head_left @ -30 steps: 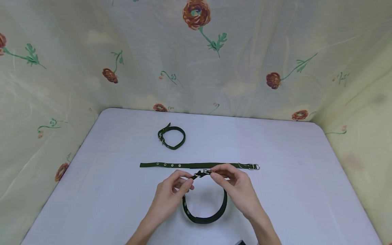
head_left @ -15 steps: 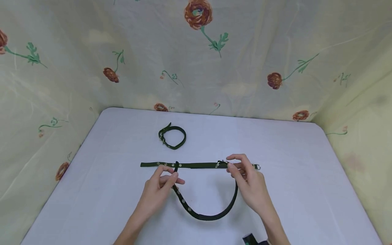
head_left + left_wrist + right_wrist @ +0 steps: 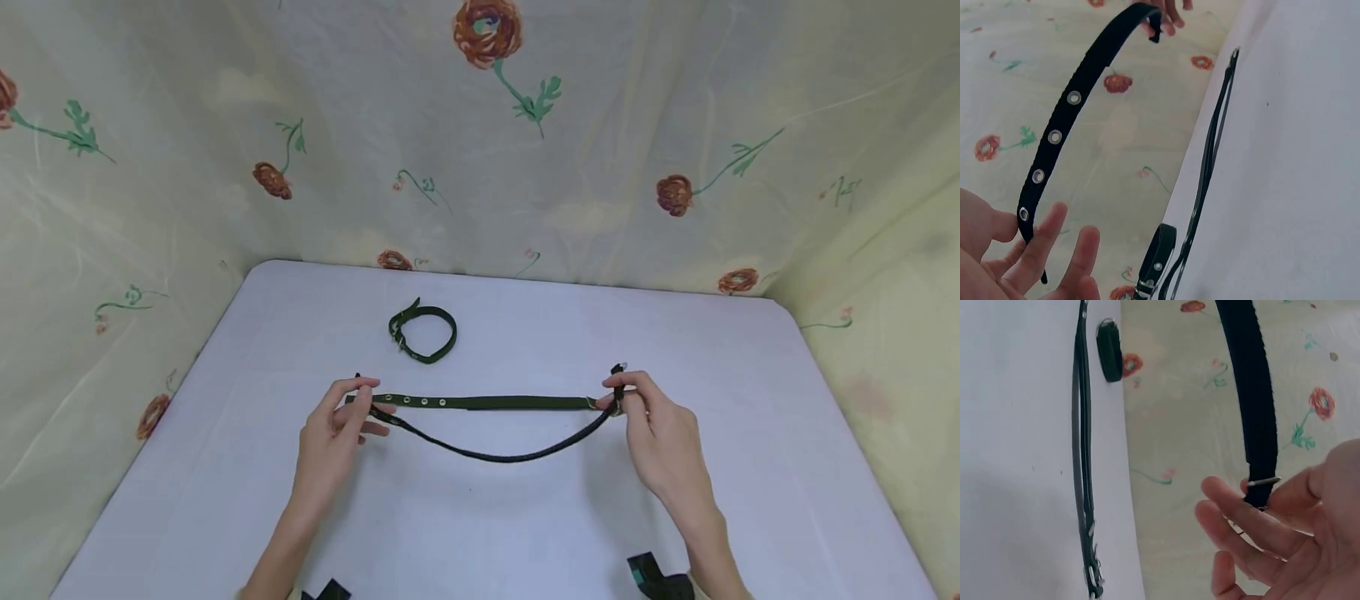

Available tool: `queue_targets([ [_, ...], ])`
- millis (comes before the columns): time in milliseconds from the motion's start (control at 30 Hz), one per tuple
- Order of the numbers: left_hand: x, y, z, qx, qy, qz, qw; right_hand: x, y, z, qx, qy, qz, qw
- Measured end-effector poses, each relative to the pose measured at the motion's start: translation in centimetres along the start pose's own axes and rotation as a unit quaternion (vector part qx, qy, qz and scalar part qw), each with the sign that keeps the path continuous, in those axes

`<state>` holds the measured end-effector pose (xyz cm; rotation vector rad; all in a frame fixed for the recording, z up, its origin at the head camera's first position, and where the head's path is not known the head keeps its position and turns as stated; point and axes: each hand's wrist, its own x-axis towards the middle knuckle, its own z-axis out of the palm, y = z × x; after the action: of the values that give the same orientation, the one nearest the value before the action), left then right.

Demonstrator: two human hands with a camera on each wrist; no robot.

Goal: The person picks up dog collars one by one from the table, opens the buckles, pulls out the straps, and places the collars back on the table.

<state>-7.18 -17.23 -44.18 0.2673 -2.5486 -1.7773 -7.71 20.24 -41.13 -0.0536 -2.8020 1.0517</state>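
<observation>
Clearly, your half-curled left hand [image 3: 328, 437] and right hand [image 3: 665, 435] pinch a dark, eyeleted strap [image 3: 510, 459] that sags left to right, metal fittings [image 3: 1265, 481] rightmost.

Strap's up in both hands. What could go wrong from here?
Slip: the left hand and right hand hold the sagging strap only near its ends, so either end might drop.
Overlap: in the head view, the straight strap shows right behind it; lowered there, the two could cross or catch.
</observation>
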Motion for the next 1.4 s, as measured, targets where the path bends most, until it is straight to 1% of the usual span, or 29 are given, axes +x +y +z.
queue_targets([
  [200, 0.3, -0.8, -1.0, 0.052, 0.034, 0.006, 0.9981, 0.2, 1.4, -1.1, -0.045, -0.026, -0.016, 0.9985],
  [333, 0.4, -1.3, -1.3, 0.070, 0.045, 0.014, 0.9965, 0.4, 2.0, -1.2, -0.078, -0.030, -0.030, 0.9961],
  [400, 0.5, -1.4, -1.3, 0.075, 0.048, 0.020, 0.9958, 0.4, 2.3, -1.2, -0.098, -0.031, -0.034, 0.9941],
  [500, 0.6, -1.7, -1.4, 0.089, 0.048, 0.027, 0.9945, 0.5, 2.6, -1.2, -0.139, -0.040, -0.051, 0.9881],
  [600, 0.6, -2.0, -1.6, 0.099, 0.042, 0.019, 0.9941, 0.6, 3.1, -1.2, -0.163, -0.068, -0.070, 0.9819],
  [667, 0.6, -2.3, -1.9, 0.102, 0.031, 0.008, 0.9943, 0.7, 3.4, -1.2, -0.161, -0.089, -0.078, 0.9798],
  [767, 0.8, -2.8, -2.2, 0.107, 0.012, -0.012, 0.9941, 1.0, 4.0, -1.1, -0.142, -0.117, -0.085, 0.9792],
  [867, 1.0, -3.2, -2.4, 0.118, -0.001, -0.027, 0.9927, 1.4, 4.7, -0.9, -0.133, -0.131, -0.095, 0.9779],
  [967, 1.2, -3.5, -2.4, 0.133, -0.013, -0.033, 0.9905, 1.5, 5.3, -0.6, -0.127, -0.136, -0.092, 0.9782],
  [1133, 1.4, -4.2, -2.2, 0.169, -0.037, -0.022, 0.9847, 1.8, 5.9, 0.3, -0.127, -0.153, -0.082, 0.9766],
  [1267, 1.6, -4.4, -2.1, 0.192, -0.038, -0.006, 0.9807, 2.1, 6.4, 1.0, -0.115, -0.167, -0.088, 0.9752],
  [1400, 1.7, -4.3, -2.1, 0.211, -0.037, -0.002, 0.9767, 2.1, 7.0, 1.3, -0.127, -0.172, -0.100, 0.9716],
])
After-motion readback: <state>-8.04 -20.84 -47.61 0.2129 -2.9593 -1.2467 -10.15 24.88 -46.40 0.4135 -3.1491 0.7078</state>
